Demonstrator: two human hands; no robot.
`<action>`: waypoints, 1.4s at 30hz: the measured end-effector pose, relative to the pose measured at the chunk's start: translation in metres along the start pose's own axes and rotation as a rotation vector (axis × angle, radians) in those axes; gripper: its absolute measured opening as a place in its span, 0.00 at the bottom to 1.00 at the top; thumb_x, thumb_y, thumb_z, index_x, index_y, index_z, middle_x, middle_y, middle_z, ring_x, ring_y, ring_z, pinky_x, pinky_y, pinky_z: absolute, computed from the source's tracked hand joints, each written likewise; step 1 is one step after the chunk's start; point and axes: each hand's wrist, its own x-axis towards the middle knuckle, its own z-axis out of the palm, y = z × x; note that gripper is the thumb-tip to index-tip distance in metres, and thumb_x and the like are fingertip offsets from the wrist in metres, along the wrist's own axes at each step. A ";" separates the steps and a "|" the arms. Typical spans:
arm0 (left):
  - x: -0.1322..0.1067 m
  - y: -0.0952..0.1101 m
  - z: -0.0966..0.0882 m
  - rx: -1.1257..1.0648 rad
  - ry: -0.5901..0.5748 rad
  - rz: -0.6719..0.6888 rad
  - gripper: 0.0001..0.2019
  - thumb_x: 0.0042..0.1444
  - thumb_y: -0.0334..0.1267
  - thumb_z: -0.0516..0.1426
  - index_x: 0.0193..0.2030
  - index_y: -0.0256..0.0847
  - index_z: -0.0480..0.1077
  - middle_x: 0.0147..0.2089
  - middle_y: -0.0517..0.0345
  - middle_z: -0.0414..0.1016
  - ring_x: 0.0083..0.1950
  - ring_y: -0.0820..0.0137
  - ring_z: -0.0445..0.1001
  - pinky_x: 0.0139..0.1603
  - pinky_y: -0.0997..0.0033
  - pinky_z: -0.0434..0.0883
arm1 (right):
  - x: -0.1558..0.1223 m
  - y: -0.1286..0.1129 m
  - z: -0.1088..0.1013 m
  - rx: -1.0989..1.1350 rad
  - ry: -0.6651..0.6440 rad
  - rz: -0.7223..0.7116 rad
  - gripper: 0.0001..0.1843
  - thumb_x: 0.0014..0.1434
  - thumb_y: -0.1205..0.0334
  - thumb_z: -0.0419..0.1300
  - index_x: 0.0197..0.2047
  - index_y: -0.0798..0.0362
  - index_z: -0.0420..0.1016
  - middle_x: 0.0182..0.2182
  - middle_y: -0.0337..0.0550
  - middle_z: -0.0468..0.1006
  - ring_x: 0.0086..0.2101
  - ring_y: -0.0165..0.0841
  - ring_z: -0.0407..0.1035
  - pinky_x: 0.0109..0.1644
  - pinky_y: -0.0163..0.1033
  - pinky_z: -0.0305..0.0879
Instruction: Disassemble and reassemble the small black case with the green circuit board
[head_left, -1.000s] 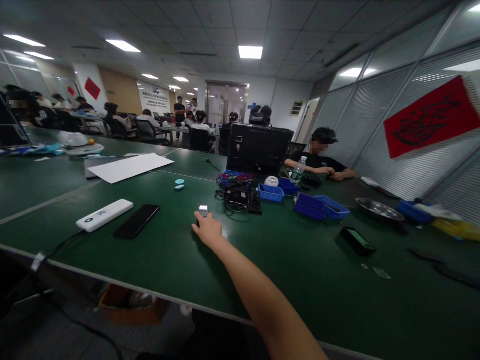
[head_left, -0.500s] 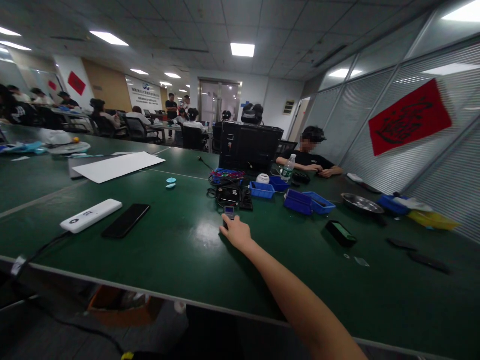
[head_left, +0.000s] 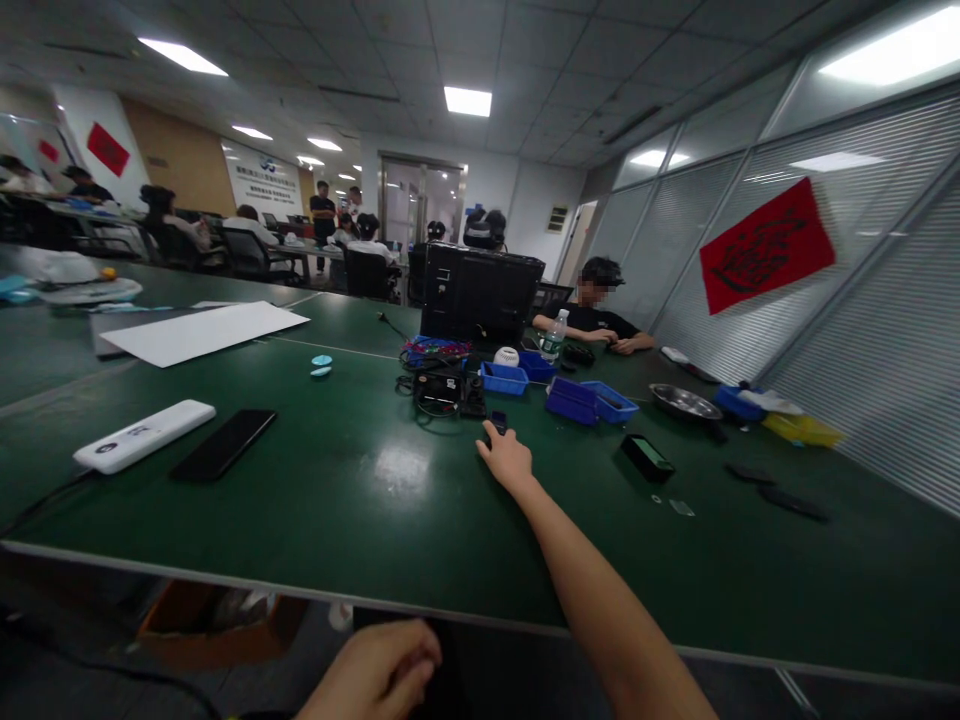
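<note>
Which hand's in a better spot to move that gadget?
Right, probably: the right hand is at the small dark gadget; the left hand is farther away, by the near edge of the table.

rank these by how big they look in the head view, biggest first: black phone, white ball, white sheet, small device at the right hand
1. White sheet
2. Black phone
3. White ball and small device, unranked: they look close in size, and the right hand partly hides the device.
</note>
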 end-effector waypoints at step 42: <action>0.236 -0.057 -0.043 0.194 0.290 0.123 0.16 0.53 0.46 0.49 0.46 0.43 0.65 0.32 0.61 0.71 0.29 0.73 0.68 0.30 0.75 0.62 | -0.003 0.039 -0.026 1.193 0.437 0.137 0.27 0.52 0.51 0.54 0.53 0.44 0.51 0.40 0.42 0.66 0.37 0.36 0.67 0.38 0.44 0.67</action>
